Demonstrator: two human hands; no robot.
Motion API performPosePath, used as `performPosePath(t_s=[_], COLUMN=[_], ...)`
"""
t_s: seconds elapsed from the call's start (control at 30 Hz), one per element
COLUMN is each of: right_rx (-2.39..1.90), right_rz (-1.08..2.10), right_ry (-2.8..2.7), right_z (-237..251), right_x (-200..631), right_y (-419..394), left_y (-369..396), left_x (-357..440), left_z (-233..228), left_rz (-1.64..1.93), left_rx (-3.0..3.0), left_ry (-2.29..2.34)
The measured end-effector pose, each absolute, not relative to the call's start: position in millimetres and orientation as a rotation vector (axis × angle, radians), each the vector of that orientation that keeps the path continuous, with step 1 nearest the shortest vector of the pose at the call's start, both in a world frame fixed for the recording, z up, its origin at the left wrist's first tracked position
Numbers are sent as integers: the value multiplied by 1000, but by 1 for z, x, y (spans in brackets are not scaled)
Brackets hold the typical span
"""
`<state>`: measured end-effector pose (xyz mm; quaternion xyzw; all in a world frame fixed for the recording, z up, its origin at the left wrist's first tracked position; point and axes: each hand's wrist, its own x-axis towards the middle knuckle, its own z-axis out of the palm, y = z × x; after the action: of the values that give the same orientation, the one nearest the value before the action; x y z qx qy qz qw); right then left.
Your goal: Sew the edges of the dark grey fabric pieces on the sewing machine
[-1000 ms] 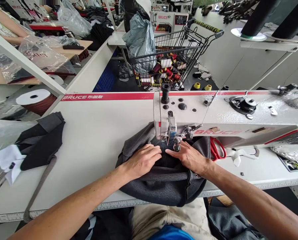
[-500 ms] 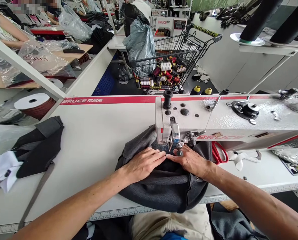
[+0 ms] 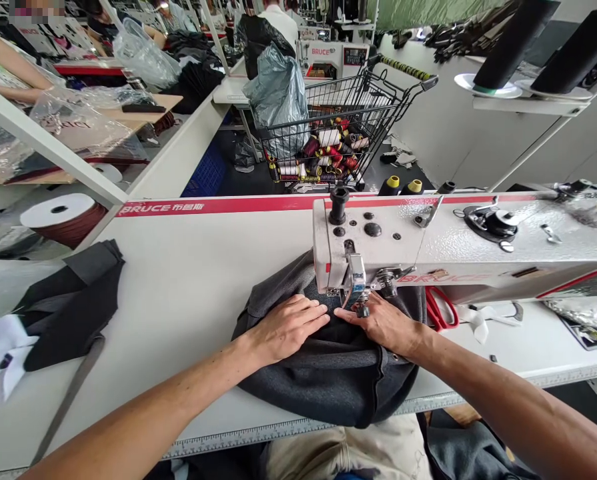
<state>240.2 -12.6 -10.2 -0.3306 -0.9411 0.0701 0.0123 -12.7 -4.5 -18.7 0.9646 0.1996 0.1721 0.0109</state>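
Note:
A dark grey garment (image 3: 318, 387) lies bunched under the head of a white sewing machine (image 3: 373, 247). On the cloth, left of the presser area, my left hand (image 3: 291, 327) rests palm down, its fingers stretched out and close together. My right hand (image 3: 391, 327) lies on the garment just right of the needle area. One of its digits points left toward my left fingertips, with a small gap between them. The machine head partly covers its other fingers. The needle and the stitching point are hidden.
Red-handled scissors (image 3: 441, 308) lie under the machine arm beside white scraps (image 3: 483, 323). Dark cut pieces (image 3: 78, 313) lie on the table's left. Behind stand a cart (image 3: 348, 120) of thread spools and black thread cones (image 3: 515, 43). Other people work at the back.
My left fingertips have drawn slightly left, opening a small gap from my right hand. The right hand and garment hold nearly the same place; the camera view has shifted a little.

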Motion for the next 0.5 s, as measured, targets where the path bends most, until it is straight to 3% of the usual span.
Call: performPosePath(t_s=[0.5], right_rx=[-1077], right_rz=[401], right_ry=[-2837], right_z=[-14], right_x=[240], right_y=[5], left_y=[18], left_x=[-17], left_z=[-19], left_rz=[505], left_rx=[3057], left_ry=[612])
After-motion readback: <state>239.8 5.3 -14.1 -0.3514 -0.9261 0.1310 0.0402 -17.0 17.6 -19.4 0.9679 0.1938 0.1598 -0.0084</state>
